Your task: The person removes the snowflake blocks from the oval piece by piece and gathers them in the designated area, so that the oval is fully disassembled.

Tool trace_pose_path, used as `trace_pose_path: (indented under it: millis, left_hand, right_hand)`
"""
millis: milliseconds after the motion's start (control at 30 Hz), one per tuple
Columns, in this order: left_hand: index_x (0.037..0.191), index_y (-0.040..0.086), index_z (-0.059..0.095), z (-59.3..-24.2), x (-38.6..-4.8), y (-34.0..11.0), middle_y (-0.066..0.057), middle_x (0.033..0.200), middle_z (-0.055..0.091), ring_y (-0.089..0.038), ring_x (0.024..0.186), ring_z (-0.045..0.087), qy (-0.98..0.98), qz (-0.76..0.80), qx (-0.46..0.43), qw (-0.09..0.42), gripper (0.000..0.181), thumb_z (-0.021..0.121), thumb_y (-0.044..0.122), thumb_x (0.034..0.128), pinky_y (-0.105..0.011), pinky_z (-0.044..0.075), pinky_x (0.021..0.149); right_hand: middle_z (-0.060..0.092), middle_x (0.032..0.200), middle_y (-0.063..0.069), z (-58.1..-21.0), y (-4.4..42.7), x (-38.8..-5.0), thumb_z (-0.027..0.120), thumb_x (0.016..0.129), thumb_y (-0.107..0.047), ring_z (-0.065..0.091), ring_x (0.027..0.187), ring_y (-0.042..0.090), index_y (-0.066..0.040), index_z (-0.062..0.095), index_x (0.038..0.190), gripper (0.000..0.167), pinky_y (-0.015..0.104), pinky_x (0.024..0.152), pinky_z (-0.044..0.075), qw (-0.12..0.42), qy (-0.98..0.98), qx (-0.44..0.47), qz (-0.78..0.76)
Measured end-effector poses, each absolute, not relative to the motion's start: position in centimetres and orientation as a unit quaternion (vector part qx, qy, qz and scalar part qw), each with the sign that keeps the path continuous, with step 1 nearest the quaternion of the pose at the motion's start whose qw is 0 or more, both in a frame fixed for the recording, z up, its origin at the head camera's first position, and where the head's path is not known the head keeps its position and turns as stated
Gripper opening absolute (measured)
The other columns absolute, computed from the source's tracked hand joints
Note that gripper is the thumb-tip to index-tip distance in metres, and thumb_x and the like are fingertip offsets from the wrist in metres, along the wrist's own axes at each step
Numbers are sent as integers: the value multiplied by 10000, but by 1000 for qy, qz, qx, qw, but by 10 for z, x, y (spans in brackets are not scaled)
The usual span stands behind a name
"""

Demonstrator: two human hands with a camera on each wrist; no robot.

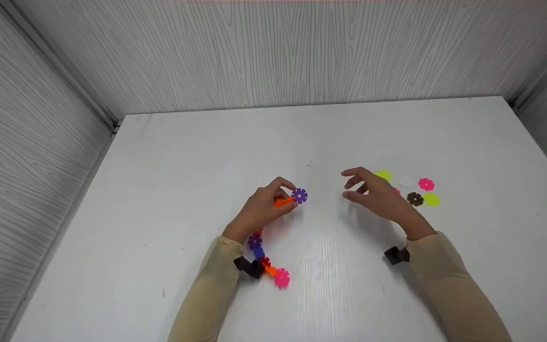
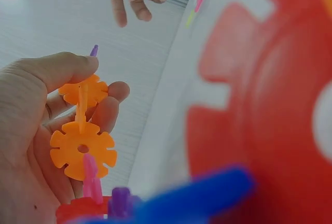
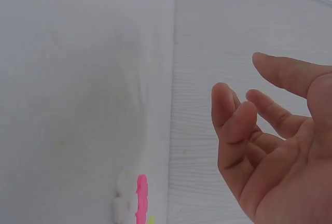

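A chain of notched discs is pinched at its upper end by the left hand, with a purple disc standing out past the fingertips beside an orange one. The chain runs down under the wrist to a pink disc. In the left wrist view, thumb and fingers grip linked orange discs, with pink, red, purple and blue ones nearer the camera. The right hand hovers left of the loose discs, fingers loosely bent and holding nothing; the right wrist view shows the same hand empty.
Loose discs lie on the white table at the right: a pink one, a white one, a brown one and yellow ones. Part of this group is behind the right hand. Wood-patterned panels stand around the table.
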State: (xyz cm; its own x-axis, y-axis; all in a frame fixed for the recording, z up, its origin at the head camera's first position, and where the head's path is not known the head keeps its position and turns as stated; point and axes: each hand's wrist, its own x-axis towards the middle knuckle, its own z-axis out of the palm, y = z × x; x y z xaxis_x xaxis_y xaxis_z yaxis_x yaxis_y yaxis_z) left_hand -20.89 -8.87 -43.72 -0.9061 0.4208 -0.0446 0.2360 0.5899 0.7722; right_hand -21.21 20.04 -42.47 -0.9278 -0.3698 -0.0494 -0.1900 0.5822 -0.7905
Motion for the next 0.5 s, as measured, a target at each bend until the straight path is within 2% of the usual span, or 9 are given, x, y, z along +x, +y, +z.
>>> trace_pose_path:
  millis: [267, 500]
  left_hand:
    - [1175, 195, 517, -436, -205, -82, -36, 1000, 702, -166, 809, 592, 885, 415, 177, 115, 340, 684, 291, 894, -294, 527, 754]
    - [1112, 167, 518, -436, -204, -78, -45, 1004, 692, -164, 868, 609, 880, 420, 183, 123, 314, 693, 299, 888, -316, 534, 838]
  right_hand:
    - [633, 1124, 122, -424, 184, -203, 680, 902, -206, 614, 931, 240, -95, 457, 1364, 525, 307, 752, 493, 111, 885, -190, -410]
    - [641, 1153, 119, -422, 176, -197, 691, 893, -254, 621, 945, 227, -131, 462, 1372, 545, 323, 779, 507, 124, 889, -197, -395]
